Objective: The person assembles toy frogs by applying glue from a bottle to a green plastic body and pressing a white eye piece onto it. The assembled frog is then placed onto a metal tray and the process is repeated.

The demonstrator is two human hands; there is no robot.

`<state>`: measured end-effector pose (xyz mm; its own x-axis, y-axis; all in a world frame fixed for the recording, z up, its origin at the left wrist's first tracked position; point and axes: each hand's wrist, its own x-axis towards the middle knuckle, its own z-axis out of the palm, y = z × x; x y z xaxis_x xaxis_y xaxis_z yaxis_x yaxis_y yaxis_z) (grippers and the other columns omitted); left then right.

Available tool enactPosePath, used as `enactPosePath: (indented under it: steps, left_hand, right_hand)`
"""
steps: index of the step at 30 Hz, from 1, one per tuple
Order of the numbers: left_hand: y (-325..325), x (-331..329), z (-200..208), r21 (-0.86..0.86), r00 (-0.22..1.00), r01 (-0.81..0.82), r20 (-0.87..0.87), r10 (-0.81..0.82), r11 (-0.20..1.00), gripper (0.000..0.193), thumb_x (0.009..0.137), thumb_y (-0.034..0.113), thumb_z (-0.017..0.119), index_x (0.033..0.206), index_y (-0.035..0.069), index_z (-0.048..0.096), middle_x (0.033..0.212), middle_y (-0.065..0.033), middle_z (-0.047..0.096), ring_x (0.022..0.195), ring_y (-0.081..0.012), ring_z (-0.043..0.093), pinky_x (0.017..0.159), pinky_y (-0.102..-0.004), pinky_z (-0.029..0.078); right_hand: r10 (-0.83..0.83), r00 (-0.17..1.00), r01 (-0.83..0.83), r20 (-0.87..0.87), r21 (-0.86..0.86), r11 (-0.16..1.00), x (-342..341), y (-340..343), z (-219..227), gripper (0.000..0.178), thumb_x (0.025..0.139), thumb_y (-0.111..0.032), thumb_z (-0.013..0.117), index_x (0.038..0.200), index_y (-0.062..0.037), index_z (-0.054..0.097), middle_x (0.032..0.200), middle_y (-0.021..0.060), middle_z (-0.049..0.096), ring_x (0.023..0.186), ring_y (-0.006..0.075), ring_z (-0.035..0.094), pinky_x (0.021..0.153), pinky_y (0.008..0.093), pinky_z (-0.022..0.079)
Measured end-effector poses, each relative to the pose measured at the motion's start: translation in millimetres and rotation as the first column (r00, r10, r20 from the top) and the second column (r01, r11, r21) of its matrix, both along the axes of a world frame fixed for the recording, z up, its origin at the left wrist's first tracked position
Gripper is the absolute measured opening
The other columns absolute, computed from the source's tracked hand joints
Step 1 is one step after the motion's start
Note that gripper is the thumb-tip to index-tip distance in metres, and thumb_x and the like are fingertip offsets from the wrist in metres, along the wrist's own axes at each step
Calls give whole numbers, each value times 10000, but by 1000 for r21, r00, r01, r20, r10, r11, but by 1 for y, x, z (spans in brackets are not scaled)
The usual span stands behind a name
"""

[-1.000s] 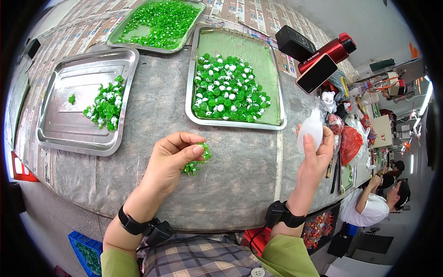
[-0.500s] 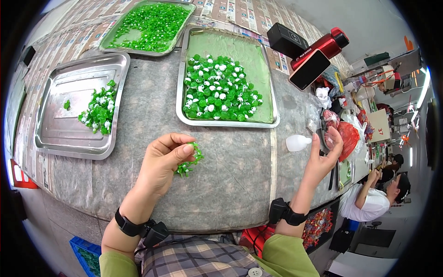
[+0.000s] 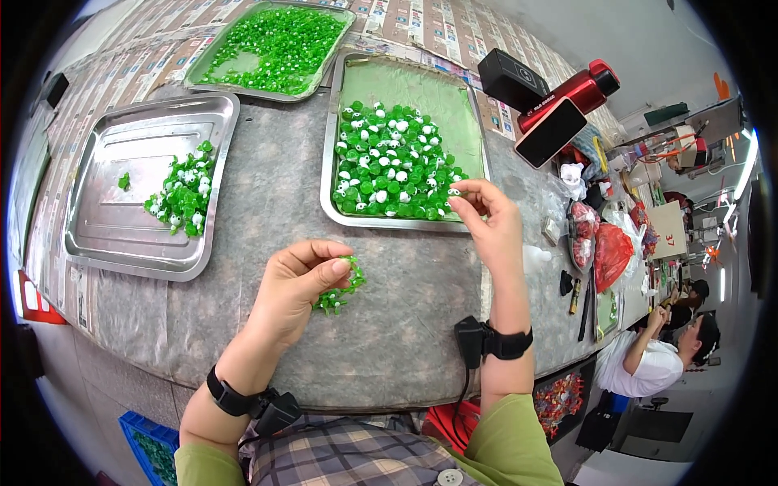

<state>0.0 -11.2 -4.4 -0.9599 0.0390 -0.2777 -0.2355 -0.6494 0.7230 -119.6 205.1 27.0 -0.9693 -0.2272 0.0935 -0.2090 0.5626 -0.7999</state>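
Note:
My left hand (image 3: 296, 283) is closed in a pinch above the grey-covered table, holding a small green plastic piece (image 3: 352, 264) that shows past the fingertips. Just below it, a few leggy green pieces (image 3: 329, 302) lie on the cloth. My right hand (image 3: 496, 231) reaches to the near right corner of the green-lined metal tray (image 3: 442, 89). Its thumb and forefinger close on a small piece with white eyes (image 3: 454, 193) beside the pile. That pile (image 3: 389, 166) is of round green pieces with white eye-like parts.
At left, a metal tray (image 3: 105, 211) bears a heap of green and white pieces (image 3: 185, 190). Behind stands a tray of small green pieces (image 3: 284, 40). A phone (image 3: 551, 134), red bottle (image 3: 571, 95), black box (image 3: 510, 77) and white squeeze bottle (image 3: 535, 259) are at right; a person (image 3: 648, 360) sits beyond.
My right hand has moved left from beside the white squeeze bottle to the tray corner, its fingers now together at the pile. My left hand keeps its pinch, nearly in place.

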Motion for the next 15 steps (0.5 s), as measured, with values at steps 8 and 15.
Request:
enactPosePath:
  steps: [8,15]
  left_hand:
    - [-1,0,-1,76,999,27,-22,-25,997,143,773,91,583,896,19,572,793,-47,595,716,-103,565,646,-225,470]
    - [0,2,-1,50,998,44,-48,-42,998,146,784,89,565,914,20,563,886,-72,594,773,-114,570,667,-241,481]
  right_hand:
    - [475,806,-166,353,-635,754,70,-39,0,215,783,0,537,997,-16,532,911,11,546,824,57,509,707,182,410]
    - [434,839,-146,328,-632,761,80,-49,-8,204,776,-41,568,975,-9,539,892,23,556,806,73,522,713,199,419]
